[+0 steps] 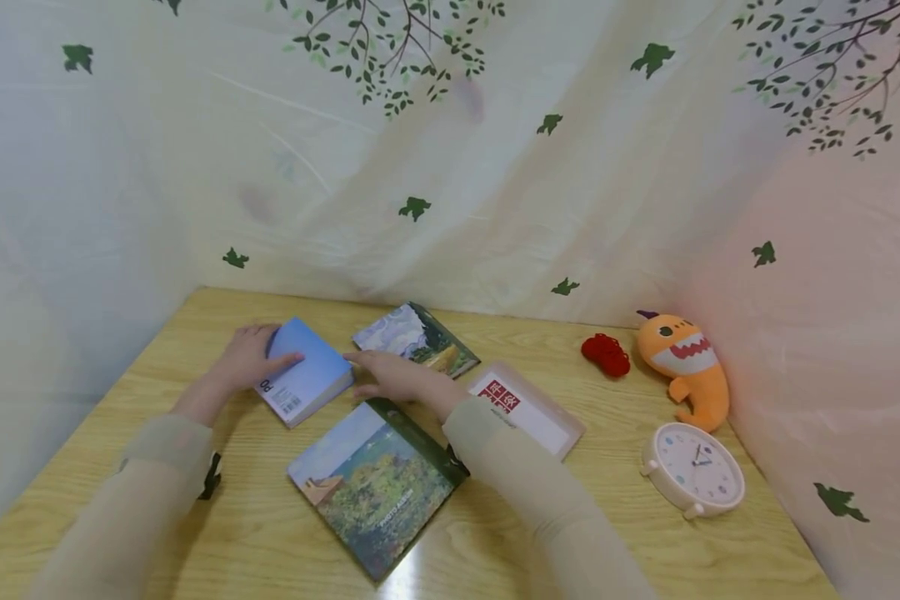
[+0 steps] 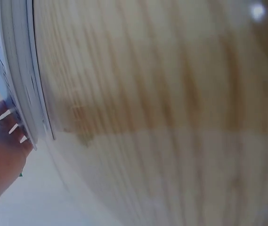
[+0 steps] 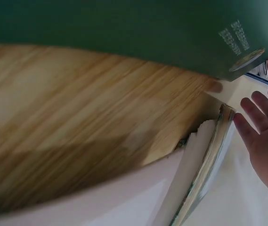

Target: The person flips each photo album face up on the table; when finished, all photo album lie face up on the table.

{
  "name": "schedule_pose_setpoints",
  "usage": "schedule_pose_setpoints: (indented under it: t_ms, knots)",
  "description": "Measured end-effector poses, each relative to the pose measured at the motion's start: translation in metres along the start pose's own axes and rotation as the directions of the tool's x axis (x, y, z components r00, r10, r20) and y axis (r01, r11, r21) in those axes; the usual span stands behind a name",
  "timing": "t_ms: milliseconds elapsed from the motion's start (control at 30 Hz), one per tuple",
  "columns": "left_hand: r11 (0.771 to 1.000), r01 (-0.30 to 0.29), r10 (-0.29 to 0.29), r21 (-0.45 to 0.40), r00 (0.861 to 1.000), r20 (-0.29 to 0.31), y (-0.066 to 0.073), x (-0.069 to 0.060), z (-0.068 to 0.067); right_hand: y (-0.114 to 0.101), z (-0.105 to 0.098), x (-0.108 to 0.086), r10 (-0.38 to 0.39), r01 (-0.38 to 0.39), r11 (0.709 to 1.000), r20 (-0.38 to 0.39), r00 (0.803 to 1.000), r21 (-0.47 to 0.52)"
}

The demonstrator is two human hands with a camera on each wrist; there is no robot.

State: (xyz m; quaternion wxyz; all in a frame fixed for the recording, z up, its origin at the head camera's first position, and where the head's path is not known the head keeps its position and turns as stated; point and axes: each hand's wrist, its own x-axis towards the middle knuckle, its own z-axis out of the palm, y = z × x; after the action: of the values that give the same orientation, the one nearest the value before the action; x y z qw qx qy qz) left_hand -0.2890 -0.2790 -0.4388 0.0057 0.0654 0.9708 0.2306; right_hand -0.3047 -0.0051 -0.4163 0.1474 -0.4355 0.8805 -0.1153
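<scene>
At edge of blue book [image 1: 303, 362], left fingers [image 1: 258, 332] (room leftward).

Blue book [image 1: 307, 367]: left edge partly under the left hand [image 1: 249, 358]. Landscape-covered book [image 1: 408, 329]: near edge partly behind the right hand [image 1: 397, 375]. Clock [image 1: 696, 468]: dial figures illegibly small. Green cover [image 3: 124, 28], right wrist view: cut off at top, lettering blurred. Surface [image 1: 232, 517]: near edge cropped.
</scene>
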Motion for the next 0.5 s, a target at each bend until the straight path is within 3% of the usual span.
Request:
schedule_pose_setpoints:
  t_ms: [200,500]
  knots:
    - [0.986,0.059,-0.054,-0.156,0.998,0.036,-0.002,0.003,0.001,-0.001,0.001,0.007,-0.006,0.008,0.999,-0.055,0.998,0.032]
    - [0.982,0.070,-0.056,-0.173,0.995,0.083,0.003,0.005,0.002,-0.004,0.004,0.011,0.034,-0.023,0.994,-0.095,0.995,0.111]
